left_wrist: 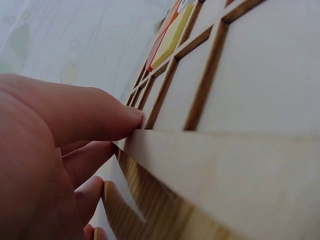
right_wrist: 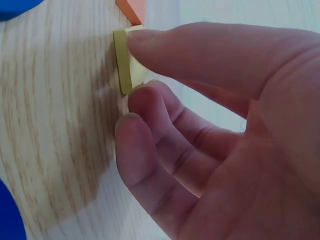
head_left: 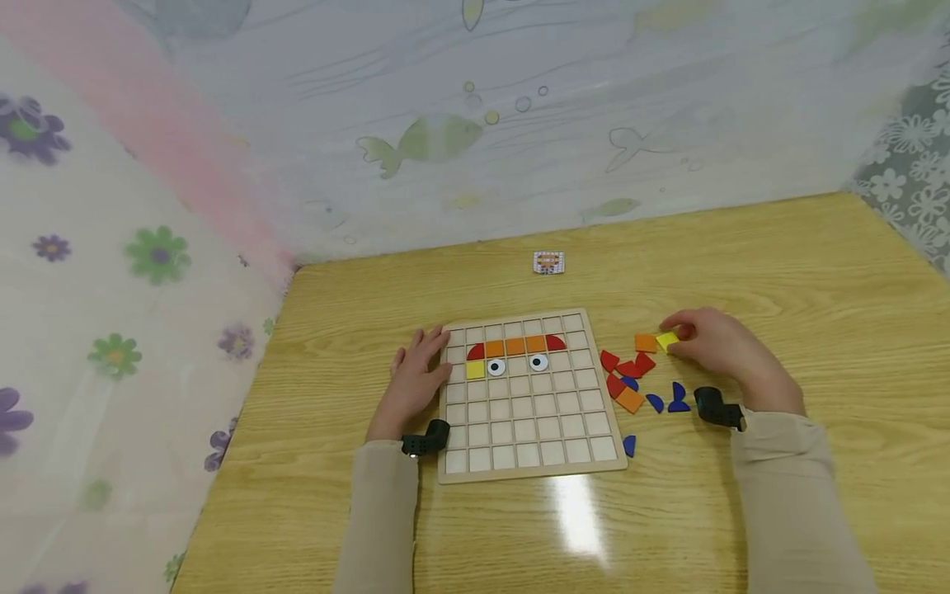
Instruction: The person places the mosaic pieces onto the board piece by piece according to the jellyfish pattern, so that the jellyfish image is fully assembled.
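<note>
A wooden grid board (head_left: pixel 512 474) lies flat, carrying a row of orange square tiles (head_left: pixel 514 346) with red quarter-round tiles (head_left: pixel 554 342) at both ends. Below that row are one yellow square tile (head_left: pixel 475 370) and two round eye pieces (head_left: pixel 538 362). My left hand (head_left: pixel 419 379) rests at the board's left edge, thumb on the frame and fingers loosely extended beside it. To the right of the board, my right hand (head_left: pixel 716 342) pinches another yellow square tile (right_wrist: pixel 122 62) between thumb and fingers, low over the table and beside a loose orange tile (head_left: pixel 645 342).
Loose red pieces (head_left: pixel 609 360), another orange tile (head_left: pixel 630 401) and several blue half-round pieces (head_left: pixel 654 403) lie between the board and my right hand. A small picture card (head_left: pixel 548 262) lies behind the board. The wall (head_left: pixel 519 190) borders the table's back.
</note>
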`<state>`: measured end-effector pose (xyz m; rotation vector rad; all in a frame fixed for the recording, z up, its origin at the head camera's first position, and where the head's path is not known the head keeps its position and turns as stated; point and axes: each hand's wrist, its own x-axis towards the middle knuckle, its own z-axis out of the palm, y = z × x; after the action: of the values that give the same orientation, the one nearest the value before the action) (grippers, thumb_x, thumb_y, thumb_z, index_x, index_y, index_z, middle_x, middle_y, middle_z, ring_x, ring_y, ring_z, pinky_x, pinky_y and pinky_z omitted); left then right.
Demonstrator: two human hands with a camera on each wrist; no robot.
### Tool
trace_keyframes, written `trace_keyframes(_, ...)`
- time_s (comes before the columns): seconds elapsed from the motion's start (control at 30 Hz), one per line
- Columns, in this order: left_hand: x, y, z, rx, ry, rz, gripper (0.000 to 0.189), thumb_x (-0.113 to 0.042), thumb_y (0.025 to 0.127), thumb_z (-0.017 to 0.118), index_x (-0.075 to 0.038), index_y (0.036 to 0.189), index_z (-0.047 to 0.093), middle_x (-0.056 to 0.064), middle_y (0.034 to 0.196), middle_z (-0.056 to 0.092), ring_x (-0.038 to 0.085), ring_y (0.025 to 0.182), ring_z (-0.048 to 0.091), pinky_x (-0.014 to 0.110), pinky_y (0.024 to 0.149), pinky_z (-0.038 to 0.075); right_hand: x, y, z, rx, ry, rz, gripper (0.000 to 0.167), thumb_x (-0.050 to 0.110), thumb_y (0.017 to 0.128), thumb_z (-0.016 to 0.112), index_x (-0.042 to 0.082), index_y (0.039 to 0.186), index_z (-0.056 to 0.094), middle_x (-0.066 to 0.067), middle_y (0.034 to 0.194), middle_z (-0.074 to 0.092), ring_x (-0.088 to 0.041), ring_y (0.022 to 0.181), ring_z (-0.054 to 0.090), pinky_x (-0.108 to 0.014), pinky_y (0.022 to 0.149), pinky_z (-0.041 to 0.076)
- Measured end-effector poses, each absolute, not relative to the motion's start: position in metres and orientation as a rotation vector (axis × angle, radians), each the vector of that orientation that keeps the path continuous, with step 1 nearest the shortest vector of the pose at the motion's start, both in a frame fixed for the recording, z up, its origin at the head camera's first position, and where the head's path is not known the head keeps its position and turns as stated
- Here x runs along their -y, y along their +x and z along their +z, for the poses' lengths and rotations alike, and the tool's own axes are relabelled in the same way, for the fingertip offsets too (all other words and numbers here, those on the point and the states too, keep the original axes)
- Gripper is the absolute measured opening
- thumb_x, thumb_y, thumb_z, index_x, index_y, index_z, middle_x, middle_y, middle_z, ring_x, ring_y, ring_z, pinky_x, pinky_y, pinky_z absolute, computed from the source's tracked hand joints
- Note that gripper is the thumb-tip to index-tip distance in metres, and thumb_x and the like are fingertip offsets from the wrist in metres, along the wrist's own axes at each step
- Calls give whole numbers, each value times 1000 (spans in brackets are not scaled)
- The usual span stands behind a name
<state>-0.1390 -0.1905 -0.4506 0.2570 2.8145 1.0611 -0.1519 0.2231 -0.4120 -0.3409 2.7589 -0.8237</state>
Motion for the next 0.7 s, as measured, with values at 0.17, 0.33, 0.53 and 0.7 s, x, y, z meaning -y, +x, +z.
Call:
trace_keyframes(0.17, 190, -138, -451, -2822, 266, 1057, 51, -22, 92, 47, -15, 140, 31, -2, 147, 21, 19, 135, 3, 45, 103, -4, -223, -151, -413, -2739, -325, -807, 28, 11, 81, 61, -1, 107, 59, -10, 86, 51, -25, 76, 45, -36, 67, 38)
trace_keyframes(0.33, 191, -138, -451, -2817, 252, 1060, 51, -22, 92, 47, -16, 140, 31, -3, 147, 20, 18, 135, 2, 44, 103, -4, -220, -151, -411, -2721, -343, -797, 29, 15, 79, 65, -1, 102, 60, -6, 78, 49, -22, 71, 44, -32, 62, 35)
trace_keyframes(0.53, 191, -138, -451, -2812, 253, 1074, 51, -22, 92, 48, -16, 140, 31, -3, 147, 20, 19, 135, 2, 44, 103, -4, -215, -151, -410, -2701, -352, -794, 29, 22, 76, 69, 2, 93, 57, -4, 74, 50, -20, 68, 45, -31, 61, 35)
trace_keyframes(0.7, 191, -139, -451, -2808, 255, 1072, 52, -23, 92, 48, -16, 140, 31, -3, 147, 20, 19, 135, 2, 44, 103, -4, -213, -152, -410, -2681, -331, -814, 27, 26, 79, 67, 4, 89, 56, -5, 79, 53, -20, 71, 46, -31, 62, 37)
